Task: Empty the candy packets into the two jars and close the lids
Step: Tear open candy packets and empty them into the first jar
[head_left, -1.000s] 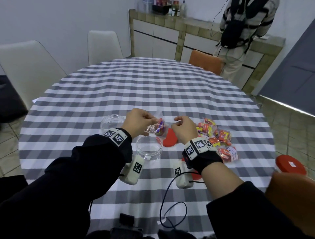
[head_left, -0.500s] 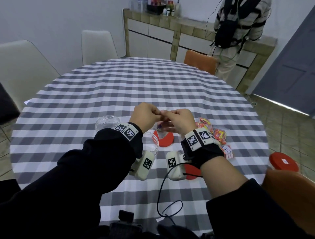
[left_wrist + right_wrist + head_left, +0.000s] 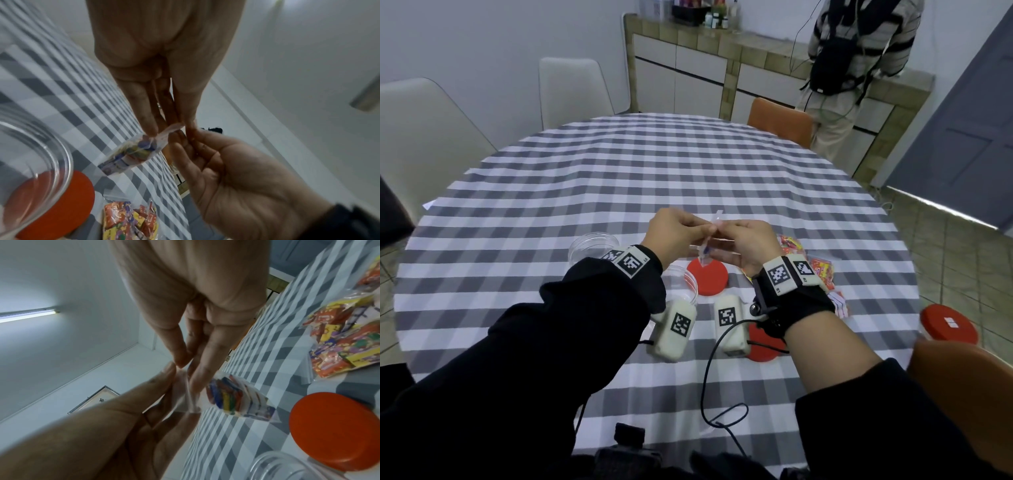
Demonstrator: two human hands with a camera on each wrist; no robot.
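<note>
A small clear candy packet with coloured sweets hangs between my hands above the table. My left hand and right hand both pinch its top edge, fingertips close together. The left wrist view shows my left fingertips on the packet and the right hand opposite. One open clear jar stands to the left. A second jar sits partly hidden under my left wrist. A red lid lies below the packet, and another red lid lies under my right wrist.
Several full candy packets are piled on the checked tablecloth right of my hands. A red-capped object sits past the table's right edge. A person stands at the far counter. Chairs surround the table.
My hands were apart with the packet stretched between them; they have come together and lifted slightly, both pinching the packet's top edge.
</note>
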